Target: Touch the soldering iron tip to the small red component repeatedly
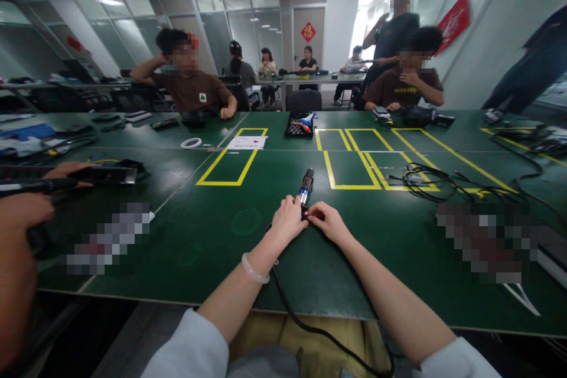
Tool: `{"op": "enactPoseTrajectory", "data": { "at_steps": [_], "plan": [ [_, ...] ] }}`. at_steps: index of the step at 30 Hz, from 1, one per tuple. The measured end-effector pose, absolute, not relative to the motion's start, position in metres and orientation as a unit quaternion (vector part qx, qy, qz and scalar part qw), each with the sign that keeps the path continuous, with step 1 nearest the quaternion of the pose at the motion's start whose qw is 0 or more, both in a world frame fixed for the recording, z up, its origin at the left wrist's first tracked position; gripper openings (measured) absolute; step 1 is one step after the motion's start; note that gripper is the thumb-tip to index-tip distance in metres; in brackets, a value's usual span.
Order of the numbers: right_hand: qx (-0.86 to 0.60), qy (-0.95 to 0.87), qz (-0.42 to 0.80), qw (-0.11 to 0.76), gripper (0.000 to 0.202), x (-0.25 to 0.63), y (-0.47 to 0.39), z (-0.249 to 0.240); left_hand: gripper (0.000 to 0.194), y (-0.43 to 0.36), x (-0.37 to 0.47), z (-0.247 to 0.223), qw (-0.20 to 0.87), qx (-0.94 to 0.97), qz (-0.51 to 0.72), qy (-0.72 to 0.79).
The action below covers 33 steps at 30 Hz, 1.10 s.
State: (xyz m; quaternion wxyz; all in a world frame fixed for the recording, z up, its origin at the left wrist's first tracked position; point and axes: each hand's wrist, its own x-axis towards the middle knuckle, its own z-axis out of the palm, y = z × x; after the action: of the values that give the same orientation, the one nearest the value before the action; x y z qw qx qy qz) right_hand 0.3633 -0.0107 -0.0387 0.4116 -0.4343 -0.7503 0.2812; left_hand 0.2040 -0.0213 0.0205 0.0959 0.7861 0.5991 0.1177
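- Black at its far end, a slim cylindrical device with a blue-and-silver middle (305,187) sits in front of the person, pointing away across the table, its near end at the hands.
- The left hand (287,218) has its fingers curled close about that near end, likely to steady it.
- The right hand (326,221) brings thumb and forefinger together beside a tiny red part (305,214); whether they pinch it or only touch it, I cannot tell. The free side grip probably leaves these fingertips room for fine work.
- A thick black cable (287,306) runs from beneath the left wrist over the table edge; its link to the device is hidden.
- Around them spreads the glossy green table (186,242), its yellow tape rectangles (354,187) presumably marking places for things.
- Beyond stands a black openwork tray (292,128), holding blue and red items, perhaps to keep them together.
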Motion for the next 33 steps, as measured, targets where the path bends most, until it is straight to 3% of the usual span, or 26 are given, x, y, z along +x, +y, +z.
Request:
{"op": "enactPoseTrajectory", "data": {
  "at_steps": [19,33],
  "plan": [
    [-0.44,-0.703,0.347,0.438,0.022,0.376,-0.017,-0.029,0.064,-0.026,0.188,0.016,-0.012,0.778,0.088,0.622],
    [-0.451,-0.729,0.324,0.401,0.019,0.37,-0.02,-0.03,0.076,-0.072,-0.045,0.012,-0.006,0.65,0.019,0.76]
  ]
}}
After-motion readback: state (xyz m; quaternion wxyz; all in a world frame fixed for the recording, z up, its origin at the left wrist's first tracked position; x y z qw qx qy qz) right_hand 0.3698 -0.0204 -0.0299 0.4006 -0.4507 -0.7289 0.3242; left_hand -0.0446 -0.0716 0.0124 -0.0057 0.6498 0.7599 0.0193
